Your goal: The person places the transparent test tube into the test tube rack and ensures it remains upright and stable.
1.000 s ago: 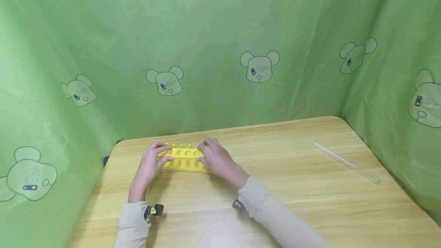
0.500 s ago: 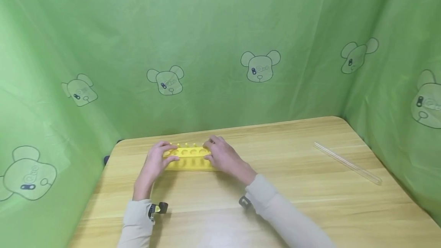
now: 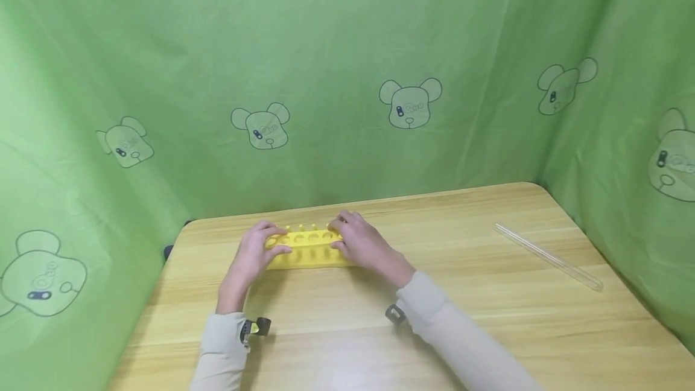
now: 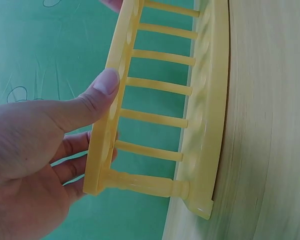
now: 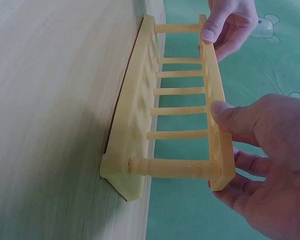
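A yellow rack (image 3: 308,240) with a row of thin pegs (image 4: 162,87) is held upright toward the far left of a wooden worktop (image 3: 336,330). Whether its base (image 4: 212,125) is touching the surface or lifted just above it cannot be told. The upper bar (image 4: 96,170) is pinched near both ends, clamped by the left hand (image 3: 252,252) and the right hand (image 3: 362,243). Because only this bar is gripped, the rack could be tipped or twisted if one end were pulled ahead of the other. A clear tube (image 3: 548,256) lies at the right, well apart; being apparently loose, it might be rolled or knocked by a wide swing.
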`<action>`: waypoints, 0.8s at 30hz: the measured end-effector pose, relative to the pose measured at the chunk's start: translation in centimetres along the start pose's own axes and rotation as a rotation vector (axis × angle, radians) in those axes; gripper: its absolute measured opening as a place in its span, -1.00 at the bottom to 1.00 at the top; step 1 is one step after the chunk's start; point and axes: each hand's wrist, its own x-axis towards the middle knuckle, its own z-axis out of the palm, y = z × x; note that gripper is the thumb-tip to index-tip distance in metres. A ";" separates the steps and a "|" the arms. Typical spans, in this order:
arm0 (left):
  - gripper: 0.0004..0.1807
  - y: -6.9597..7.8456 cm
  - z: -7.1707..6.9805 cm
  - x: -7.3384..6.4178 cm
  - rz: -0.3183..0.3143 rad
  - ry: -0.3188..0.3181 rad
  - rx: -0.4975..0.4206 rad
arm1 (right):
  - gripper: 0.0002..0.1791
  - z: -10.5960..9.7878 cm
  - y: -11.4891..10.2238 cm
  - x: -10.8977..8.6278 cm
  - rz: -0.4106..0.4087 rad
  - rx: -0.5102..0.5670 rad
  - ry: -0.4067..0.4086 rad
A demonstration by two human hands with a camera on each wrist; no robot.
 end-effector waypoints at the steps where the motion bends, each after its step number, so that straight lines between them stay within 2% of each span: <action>1: -0.54 0.1 0.1 0.0 0.000 -0.001 -0.001 | -0.59 -0.1 0.1 0.0 0.000 0.004 -0.002; 24: -0.53 2.1 1.9 1.3 -0.003 -0.011 -0.010 | -0.57 -1.7 3.3 -0.9 -0.042 0.062 -0.010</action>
